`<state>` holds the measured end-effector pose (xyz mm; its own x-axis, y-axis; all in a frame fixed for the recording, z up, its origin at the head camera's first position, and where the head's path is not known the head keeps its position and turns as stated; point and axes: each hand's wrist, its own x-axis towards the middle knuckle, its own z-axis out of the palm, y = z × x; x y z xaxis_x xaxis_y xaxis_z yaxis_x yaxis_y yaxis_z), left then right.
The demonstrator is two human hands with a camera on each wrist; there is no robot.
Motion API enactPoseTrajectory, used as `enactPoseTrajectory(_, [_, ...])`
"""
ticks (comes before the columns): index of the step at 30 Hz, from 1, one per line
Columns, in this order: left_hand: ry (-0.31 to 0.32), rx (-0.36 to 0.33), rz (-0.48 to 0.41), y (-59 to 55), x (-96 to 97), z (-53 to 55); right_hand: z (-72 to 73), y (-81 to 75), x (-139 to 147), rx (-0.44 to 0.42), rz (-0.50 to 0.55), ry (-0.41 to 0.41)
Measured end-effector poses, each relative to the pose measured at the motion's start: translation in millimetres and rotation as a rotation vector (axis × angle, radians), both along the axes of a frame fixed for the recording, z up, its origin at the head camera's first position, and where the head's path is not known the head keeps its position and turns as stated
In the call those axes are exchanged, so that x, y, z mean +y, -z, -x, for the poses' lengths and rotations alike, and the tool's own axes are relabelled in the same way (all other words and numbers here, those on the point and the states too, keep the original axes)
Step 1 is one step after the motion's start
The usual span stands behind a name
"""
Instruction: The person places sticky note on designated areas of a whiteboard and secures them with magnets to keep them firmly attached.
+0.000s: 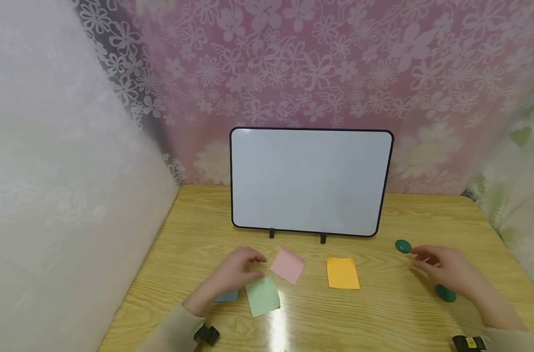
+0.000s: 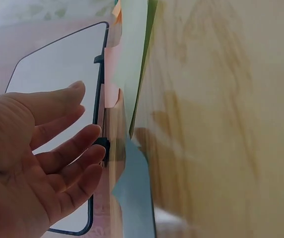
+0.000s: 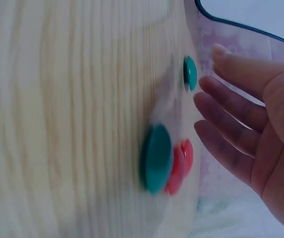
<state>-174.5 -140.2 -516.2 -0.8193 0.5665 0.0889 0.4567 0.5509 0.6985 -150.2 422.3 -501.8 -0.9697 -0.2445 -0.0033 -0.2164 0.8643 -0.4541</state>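
Note:
My left hand (image 1: 237,270) hovers with loosely bent fingers near a pale green sticky note (image 1: 263,297) and a pink sticky note (image 1: 287,266), holding nothing. Beneath that wrist a blue sticky note (image 1: 227,297) is partly hidden; the left wrist view shows more of the blue note (image 2: 138,191). On the right side, my right hand (image 1: 445,269) is also empty, its fingertips close to a round green magnet (image 1: 403,246). A second green magnet (image 1: 445,293) lies beside its wrist. Behind this one, the right wrist view shows red magnets (image 3: 177,171), which my hand hides from the head view.
A whiteboard (image 1: 311,181) with a black frame stands upright on small black feet (image 1: 323,238) toward the back of the wooden table (image 1: 196,215). An orange sticky note (image 1: 343,273) lies in front of it. Flowered sheets hang behind and at both sides.

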Motion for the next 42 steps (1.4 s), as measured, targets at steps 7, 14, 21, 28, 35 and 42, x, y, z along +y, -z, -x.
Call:
enactPoseTrajectory(7, [0.065,0.032,0.124,1.8,12.5,0.0,-12.4,-2.2,18.3,0.008,-0.038,-0.066])
enactPoseTrajectory(14, [0.093,0.035,0.166,4.4,21.1,0.9,-19.4,-9.4,26.1,-0.054,-0.099,-0.034])
enactPoseTrajectory(21, [0.094,0.030,0.185,4.8,24.1,-0.1,-24.5,-14.0,27.5,-0.161,-0.133,-0.007])
enactPoseTrajectory(28, [0.109,0.048,0.258,0.5,26.5,-0.5,-32.6,-16.8,34.2,-0.185,-0.123,-0.026])
enactPoseTrajectory(35, [0.132,0.048,0.301,-2.9,27.8,-2.3,-35.6,-13.6,38.2,-0.293,-0.149,0.000])
enactPoseTrajectory(42, [0.141,0.052,0.319,-5.0,28.4,-3.5,-34.3,-6.0,40.3,-0.351,-0.142,0.043])
